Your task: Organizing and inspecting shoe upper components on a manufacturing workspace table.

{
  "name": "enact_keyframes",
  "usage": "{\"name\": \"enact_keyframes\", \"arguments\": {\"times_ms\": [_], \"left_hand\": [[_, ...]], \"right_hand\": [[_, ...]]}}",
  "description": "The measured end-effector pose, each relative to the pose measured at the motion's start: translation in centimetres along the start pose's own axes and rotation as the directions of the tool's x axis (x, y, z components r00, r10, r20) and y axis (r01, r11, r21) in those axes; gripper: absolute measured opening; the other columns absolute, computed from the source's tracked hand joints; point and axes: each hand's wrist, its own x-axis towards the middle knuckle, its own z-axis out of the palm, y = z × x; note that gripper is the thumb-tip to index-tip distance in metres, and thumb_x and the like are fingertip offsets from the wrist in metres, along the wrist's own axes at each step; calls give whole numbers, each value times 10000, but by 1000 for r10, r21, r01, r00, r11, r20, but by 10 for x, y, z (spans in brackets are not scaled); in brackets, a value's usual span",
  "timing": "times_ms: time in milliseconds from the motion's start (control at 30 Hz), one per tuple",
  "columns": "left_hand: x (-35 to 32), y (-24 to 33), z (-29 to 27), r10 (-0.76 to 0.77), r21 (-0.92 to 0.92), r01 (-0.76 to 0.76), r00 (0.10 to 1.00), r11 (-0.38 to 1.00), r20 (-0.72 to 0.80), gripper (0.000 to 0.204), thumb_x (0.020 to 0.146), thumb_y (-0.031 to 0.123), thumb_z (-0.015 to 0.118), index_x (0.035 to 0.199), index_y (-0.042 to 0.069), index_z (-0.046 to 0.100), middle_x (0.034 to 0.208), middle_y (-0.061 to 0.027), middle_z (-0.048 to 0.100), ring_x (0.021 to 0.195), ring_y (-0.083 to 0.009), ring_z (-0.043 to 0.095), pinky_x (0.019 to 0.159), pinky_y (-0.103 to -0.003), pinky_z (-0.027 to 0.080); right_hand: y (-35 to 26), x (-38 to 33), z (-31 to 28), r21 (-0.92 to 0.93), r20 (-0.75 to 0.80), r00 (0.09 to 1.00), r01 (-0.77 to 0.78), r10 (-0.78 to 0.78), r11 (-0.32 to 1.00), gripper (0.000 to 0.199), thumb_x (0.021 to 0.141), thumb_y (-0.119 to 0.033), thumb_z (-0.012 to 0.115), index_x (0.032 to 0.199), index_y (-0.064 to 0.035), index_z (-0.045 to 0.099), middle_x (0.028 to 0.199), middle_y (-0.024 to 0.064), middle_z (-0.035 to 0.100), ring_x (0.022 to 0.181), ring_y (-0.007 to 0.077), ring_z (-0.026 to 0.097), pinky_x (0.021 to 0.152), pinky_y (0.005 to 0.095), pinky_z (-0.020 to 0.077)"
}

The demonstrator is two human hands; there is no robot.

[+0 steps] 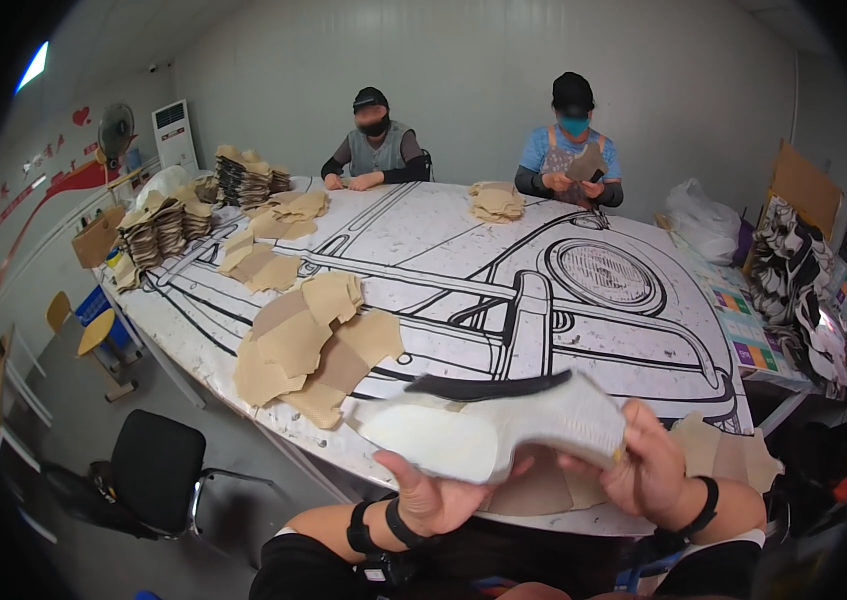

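Note:
Close in front of me I hold a white shoe-shaped piece [444,440] with both hands, above the table's near edge. It lies sideways, its broad rounded end at the left, and a black strip [489,387] runs along its far edge. My left hand [434,500] supports the broad end from below, with the thumb against its near side. My right hand [649,460] grips the narrower right end. Left of the piece, overlapping beige and brown sheet pieces [284,345] lie on the table. More beige pieces [729,450] are partly hidden under and beside my right hand.
The white table [424,235] carries a black line drawing. Stacks of beige pieces [159,230] stand at its far left, with a small pile [497,202] at the back. Two people sit across; one holds a brown piece [587,163]. A black chair [159,470] stands left.

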Motion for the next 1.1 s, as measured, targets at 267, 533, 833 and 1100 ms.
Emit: {"name": "enact_keyframes", "arguments": {"times_ms": [267, 533, 833, 1100], "left_hand": [[78, 49, -24, 331, 209, -299, 933, 931, -140, 882, 651, 816, 437, 1255, 174, 410, 1240, -86, 503, 1139, -334, 489, 908, -587, 402], [295, 184, -124, 508, 616, -98, 675, 781, -536, 1172, 585, 865, 478, 1455, 204, 53, 1479, -166, 116, 1283, -435, 280, 983, -587, 299], [229, 108, -54, -43, 866, 138, 990, 481, -134, 842, 874, 688, 216, 1374, 15, 290, 1183, -171, 559, 1127, -269, 501, 999, -397, 318], [93, 88, -37, -388, 988, 81, 921, 131, -24, 630, 969, 499, 206, 1321, 11, 393, 1156, -127, 563, 1110, -231, 507, 993, -366, 343]], "right_hand": [[-4, -32, -44, -592, 128, 992, 59, 21, 804, 482, 964, -222, 359, 1328, 24, 160, 1470, 247, 100, 1286, 346, 339, 1057, 451, 262], [-4, -43, -33, -788, 181, 980, 194, -81, 584, 497, 936, -169, 405, 1350, 39, 225, 1427, 253, 242, 1293, 340, 340, 1061, 418, 269], [-63, -20, 24, -665, 746, 606, 661, -276, -347, 233, 821, -116, 538, 1028, -50, 622, 1026, 39, 634, 967, 185, 582, 834, 278, 458], [-3, -3, 70, -674, 582, 249, 680, -774, -287, 188, 762, -75, 625, 937, -56, 691, 864, 74, 656, 828, 138, 613, 710, 216, 504]]}}
